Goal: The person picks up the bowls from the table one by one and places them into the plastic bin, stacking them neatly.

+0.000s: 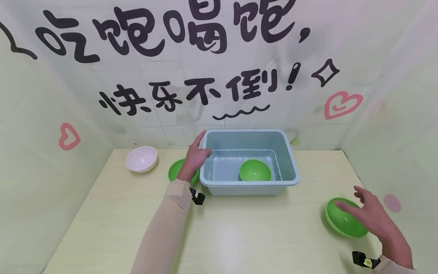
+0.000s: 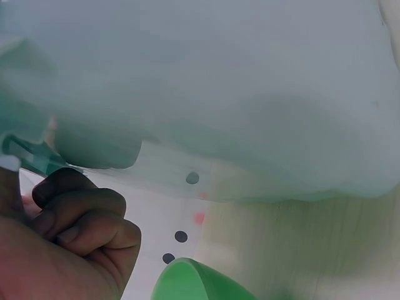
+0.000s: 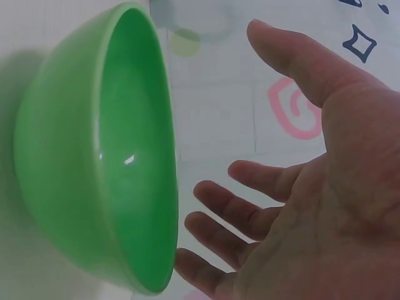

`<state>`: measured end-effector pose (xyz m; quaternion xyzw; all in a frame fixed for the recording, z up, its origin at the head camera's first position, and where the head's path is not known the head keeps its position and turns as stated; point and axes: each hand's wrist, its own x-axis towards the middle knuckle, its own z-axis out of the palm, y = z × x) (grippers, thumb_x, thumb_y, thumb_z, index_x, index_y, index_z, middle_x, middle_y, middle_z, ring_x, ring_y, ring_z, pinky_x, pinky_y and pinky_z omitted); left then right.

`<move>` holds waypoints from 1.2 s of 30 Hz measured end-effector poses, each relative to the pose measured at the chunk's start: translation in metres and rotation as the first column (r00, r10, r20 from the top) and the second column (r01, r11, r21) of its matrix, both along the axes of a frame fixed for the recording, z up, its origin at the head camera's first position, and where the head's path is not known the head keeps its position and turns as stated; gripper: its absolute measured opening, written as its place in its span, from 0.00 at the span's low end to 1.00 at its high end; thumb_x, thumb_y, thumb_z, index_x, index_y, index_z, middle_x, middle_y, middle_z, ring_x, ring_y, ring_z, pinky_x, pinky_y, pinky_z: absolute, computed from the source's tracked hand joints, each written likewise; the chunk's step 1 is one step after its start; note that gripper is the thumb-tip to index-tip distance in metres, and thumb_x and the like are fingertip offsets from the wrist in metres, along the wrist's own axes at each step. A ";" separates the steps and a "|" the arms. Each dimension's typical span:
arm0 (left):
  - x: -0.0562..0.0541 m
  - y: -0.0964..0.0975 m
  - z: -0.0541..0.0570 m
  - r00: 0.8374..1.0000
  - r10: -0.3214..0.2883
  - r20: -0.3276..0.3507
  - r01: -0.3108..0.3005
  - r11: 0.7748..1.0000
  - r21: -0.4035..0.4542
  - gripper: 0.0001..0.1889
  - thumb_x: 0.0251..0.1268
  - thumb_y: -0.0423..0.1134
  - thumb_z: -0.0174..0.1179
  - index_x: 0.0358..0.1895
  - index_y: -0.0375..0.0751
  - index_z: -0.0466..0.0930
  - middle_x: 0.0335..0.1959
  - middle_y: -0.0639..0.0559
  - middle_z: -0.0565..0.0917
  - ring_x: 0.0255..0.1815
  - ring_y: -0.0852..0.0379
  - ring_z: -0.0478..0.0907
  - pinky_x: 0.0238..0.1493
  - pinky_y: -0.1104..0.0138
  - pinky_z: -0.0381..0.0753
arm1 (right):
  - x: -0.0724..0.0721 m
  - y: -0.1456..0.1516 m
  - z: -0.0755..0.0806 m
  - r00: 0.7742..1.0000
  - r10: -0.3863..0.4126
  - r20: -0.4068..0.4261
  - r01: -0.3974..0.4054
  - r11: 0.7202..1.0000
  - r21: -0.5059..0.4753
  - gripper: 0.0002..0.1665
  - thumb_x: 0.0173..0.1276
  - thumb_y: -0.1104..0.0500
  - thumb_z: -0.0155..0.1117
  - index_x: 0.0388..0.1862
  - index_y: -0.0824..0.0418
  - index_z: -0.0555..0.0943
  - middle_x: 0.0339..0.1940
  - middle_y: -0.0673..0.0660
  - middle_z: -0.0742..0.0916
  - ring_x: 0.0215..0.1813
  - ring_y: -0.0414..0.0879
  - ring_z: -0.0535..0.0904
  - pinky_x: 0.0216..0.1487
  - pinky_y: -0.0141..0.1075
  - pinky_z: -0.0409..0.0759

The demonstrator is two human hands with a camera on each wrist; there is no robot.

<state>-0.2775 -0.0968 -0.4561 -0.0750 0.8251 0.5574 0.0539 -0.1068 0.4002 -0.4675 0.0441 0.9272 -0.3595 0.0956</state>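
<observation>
A light blue rectangular plastic basin [image 1: 249, 189] stands at the back of the table with a green bowl [image 1: 255, 170] in it. My left hand [image 1: 195, 156] grips its left rim, thumb over the inner side; the left wrist view shows other fingers [image 2: 94, 215] curled beside the outer wall [image 2: 219, 81]. Under that forearm a second green bowl [image 1: 175, 170] is partly hidden. At the right, my right hand [image 1: 373, 215] hovers over a third green bowl [image 1: 343, 220], fingers spread and loosely bent. In the right wrist view its palm [image 3: 300, 231] faces this bowl's opening, holding nothing.
A white bowl [image 1: 141, 159] sits at the back left of the pale wooden table [image 1: 239, 228]. Light printed curtains [image 1: 191, 68] with black lettering and pink hearts enclose the table at the back and both sides.
</observation>
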 end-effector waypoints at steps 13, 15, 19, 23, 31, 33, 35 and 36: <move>-0.005 -0.002 0.004 1.000 -0.011 -0.001 0.011 1.000 -0.004 0.47 0.57 0.34 0.54 0.81 0.71 0.52 0.76 0.44 0.69 0.25 0.57 0.68 0.43 0.61 0.74 | 0.010 -0.006 -0.017 0.994 -0.056 0.091 0.054 0.998 0.021 0.66 0.71 0.40 0.63 0.78 0.83 0.36 0.74 0.88 0.54 0.72 0.82 0.54 0.64 0.70 0.63; -0.005 -0.002 0.004 1.000 -0.018 0.002 0.018 1.000 0.001 0.47 0.57 0.34 0.53 0.81 0.71 0.52 0.76 0.44 0.69 0.25 0.57 0.68 0.43 0.61 0.74 | 0.011 -0.007 -0.018 0.992 -0.065 0.112 0.065 0.998 0.006 0.66 0.72 0.40 0.63 0.78 0.83 0.35 0.75 0.88 0.52 0.72 0.80 0.54 0.65 0.70 0.63; -0.008 -0.003 0.003 1.000 -0.019 0.009 0.019 1.000 0.005 0.47 0.57 0.34 0.54 0.81 0.72 0.52 0.77 0.44 0.68 0.26 0.56 0.68 0.45 0.59 0.75 | 0.012 -0.011 -0.022 0.989 -0.079 0.123 0.078 0.997 0.014 0.67 0.70 0.40 0.65 0.77 0.84 0.36 0.74 0.88 0.54 0.69 0.77 0.59 0.63 0.68 0.68; -0.010 -0.004 0.003 1.000 -0.022 0.013 0.022 1.000 0.005 0.47 0.57 0.34 0.54 0.81 0.72 0.53 0.77 0.45 0.67 0.26 0.56 0.67 0.47 0.59 0.74 | 0.014 -0.014 -0.024 0.991 -0.086 0.101 0.082 0.995 0.048 0.70 0.66 0.42 0.70 0.77 0.84 0.38 0.70 0.90 0.58 0.64 0.77 0.64 0.60 0.67 0.71; -0.015 -0.006 0.002 0.999 -0.029 0.014 0.029 1.000 0.008 0.47 0.56 0.35 0.54 0.80 0.74 0.53 0.79 0.46 0.64 0.25 0.56 0.65 0.52 0.56 0.73 | 0.017 -0.021 -0.027 0.997 -0.073 0.020 0.071 0.993 0.097 0.72 0.57 0.48 0.78 0.75 0.87 0.41 0.67 0.92 0.59 0.64 0.82 0.62 0.59 0.73 0.67; -0.016 -0.006 0.002 0.999 -0.035 0.014 0.035 0.999 0.003 0.47 0.56 0.35 0.54 0.80 0.74 0.53 0.81 0.46 0.62 0.26 0.55 0.67 0.56 0.54 0.72 | 0.019 -0.023 -0.028 0.997 -0.073 0.016 0.070 0.992 0.108 0.74 0.55 0.48 0.79 0.75 0.87 0.40 0.67 0.92 0.58 0.64 0.83 0.61 0.59 0.74 0.66; -0.018 -0.006 0.002 0.999 -0.037 0.015 0.037 0.999 0.000 0.47 0.56 0.35 0.54 0.80 0.75 0.53 0.82 0.47 0.60 0.30 0.52 0.71 0.60 0.52 0.71 | 0.020 -0.024 -0.028 0.997 -0.071 0.013 0.069 0.991 0.117 0.75 0.54 0.48 0.80 0.75 0.87 0.40 0.67 0.92 0.57 0.63 0.83 0.59 0.58 0.75 0.65; -0.019 -0.006 0.001 0.999 -0.038 0.016 0.038 0.999 0.001 0.47 0.56 0.35 0.54 0.80 0.75 0.53 0.82 0.47 0.59 0.34 0.50 0.73 0.62 0.51 0.71 | 0.021 -0.025 -0.029 0.998 -0.069 0.008 0.068 0.991 0.119 0.75 0.54 0.48 0.80 0.75 0.88 0.40 0.67 0.93 0.57 0.63 0.84 0.59 0.58 0.75 0.65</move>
